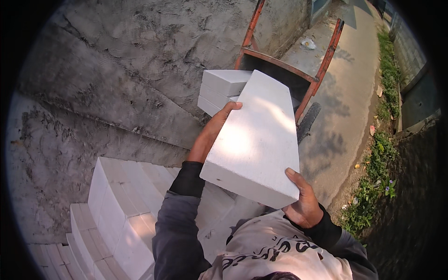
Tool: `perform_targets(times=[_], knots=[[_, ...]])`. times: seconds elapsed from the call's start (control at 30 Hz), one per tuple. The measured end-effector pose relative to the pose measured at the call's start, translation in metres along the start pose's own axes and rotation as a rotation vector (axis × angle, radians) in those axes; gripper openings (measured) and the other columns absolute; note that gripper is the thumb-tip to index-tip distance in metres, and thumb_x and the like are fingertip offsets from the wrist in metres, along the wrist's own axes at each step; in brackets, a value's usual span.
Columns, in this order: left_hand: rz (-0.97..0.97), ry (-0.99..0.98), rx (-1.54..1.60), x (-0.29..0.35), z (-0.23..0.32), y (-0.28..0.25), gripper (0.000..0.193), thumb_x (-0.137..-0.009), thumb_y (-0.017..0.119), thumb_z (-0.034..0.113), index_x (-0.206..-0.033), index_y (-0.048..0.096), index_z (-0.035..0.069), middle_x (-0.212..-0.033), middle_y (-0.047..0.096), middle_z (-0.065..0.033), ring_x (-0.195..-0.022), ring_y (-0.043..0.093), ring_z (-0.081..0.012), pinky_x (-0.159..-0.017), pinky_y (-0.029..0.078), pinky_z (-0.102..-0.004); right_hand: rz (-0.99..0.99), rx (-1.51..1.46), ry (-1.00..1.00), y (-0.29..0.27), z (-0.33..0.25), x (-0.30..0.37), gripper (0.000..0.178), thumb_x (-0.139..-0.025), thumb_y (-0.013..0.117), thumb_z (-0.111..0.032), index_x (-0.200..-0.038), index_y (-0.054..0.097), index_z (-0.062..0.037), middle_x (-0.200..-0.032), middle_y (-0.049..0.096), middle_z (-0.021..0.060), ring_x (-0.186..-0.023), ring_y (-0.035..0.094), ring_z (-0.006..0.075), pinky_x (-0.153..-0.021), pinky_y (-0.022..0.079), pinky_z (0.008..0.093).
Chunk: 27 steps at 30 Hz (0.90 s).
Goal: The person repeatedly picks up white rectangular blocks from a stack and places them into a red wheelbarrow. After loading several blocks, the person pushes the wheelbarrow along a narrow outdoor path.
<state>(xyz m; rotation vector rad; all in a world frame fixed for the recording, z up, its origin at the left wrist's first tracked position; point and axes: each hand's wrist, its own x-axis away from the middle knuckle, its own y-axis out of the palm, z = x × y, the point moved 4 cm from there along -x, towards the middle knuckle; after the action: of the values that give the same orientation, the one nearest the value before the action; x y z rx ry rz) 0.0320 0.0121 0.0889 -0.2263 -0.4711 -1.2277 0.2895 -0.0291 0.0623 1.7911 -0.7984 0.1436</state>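
Note:
A large white lightweight concrete block (261,140) is held up in front of me, its broad face upward and its long side pointing away. My left hand (217,128) grips its left edge, thumb on top, the other fingers hidden underneath. At the near right corner, my right hand (303,198) holds the block with the thumb against its edge and the palm below. Just beyond, several similar white blocks (224,84) lie stacked at the left of an orange-framed cart (280,63); the held block hides part of both.
More white blocks (126,200) stand in stepped stacks at the lower left, against a rough grey wall (116,60). The cart's black tyre (309,120) rests on a concrete path (340,135). Green plants (373,182) and another wall (406,37) border the path's right side.

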Motion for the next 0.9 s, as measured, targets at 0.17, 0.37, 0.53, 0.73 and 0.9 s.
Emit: perform_targets(times=[0.17,0.37,0.53,0.73,0.9], knots=[[0.021,-0.089,-0.096,0.006,0.016,0.001,0.102,-0.087,0.068,0.06,-0.155,0.034,-0.008,-0.135,0.046,-0.0301,-0.122,0.053,-0.0359,-0.096,0.048,-0.0429,-0.061,-0.028,0.033,0.011,0.004,-0.006,0.07,-0.104,0.058,-0.039,-0.156,0.03,-0.0014,-0.145,0.051,0.0209,-0.135,0.054,0.034,-0.102,0.054,0.0541],[-0.015,-0.124,0.076,-0.041,-0.054,-0.052,0.082,-0.096,0.064,0.053,-0.152,0.043,-0.002,-0.137,0.058,-0.0159,-0.127,0.059,-0.0247,-0.103,0.051,-0.0348,-0.052,0.044,0.086,0.02,-0.001,-0.027,0.078,-0.102,0.062,-0.042,-0.157,0.025,-0.0015,-0.148,0.045,0.0228,-0.135,0.054,0.0381,-0.101,0.054,0.0577],[0.048,0.387,0.299,-0.034,-0.073,-0.06,0.075,-0.105,0.051,0.057,-0.154,0.043,0.001,-0.153,0.051,-0.0152,-0.135,0.056,-0.0272,-0.111,0.049,-0.0384,-0.094,-0.017,0.027,0.023,-0.013,-0.081,0.07,-0.102,0.063,-0.041,-0.153,0.034,-0.0043,-0.149,0.045,0.0206,-0.131,0.057,0.0351,-0.091,0.059,0.0575],[0.364,0.02,0.821,-0.013,-0.168,-0.112,0.082,-0.104,0.056,0.054,-0.154,0.034,-0.008,-0.15,0.049,-0.0222,-0.13,0.059,-0.0396,-0.106,0.053,-0.0492,-0.034,0.01,-0.019,-0.004,-0.024,-0.183,0.063,-0.101,0.064,-0.04,-0.152,0.038,-0.0129,-0.149,0.046,0.0138,-0.134,0.052,0.0335,-0.104,0.051,0.0596],[0.418,-0.022,0.752,0.049,-0.25,-0.105,0.076,-0.103,0.06,0.048,-0.15,0.038,-0.007,-0.145,0.052,-0.0218,-0.127,0.06,-0.0396,-0.104,0.054,-0.0502,0.115,-0.017,-0.118,-0.052,-0.049,-0.247,0.064,-0.102,0.065,-0.037,-0.153,0.036,-0.0116,-0.149,0.044,0.0168,-0.137,0.048,0.0345,-0.107,0.049,0.0582]])
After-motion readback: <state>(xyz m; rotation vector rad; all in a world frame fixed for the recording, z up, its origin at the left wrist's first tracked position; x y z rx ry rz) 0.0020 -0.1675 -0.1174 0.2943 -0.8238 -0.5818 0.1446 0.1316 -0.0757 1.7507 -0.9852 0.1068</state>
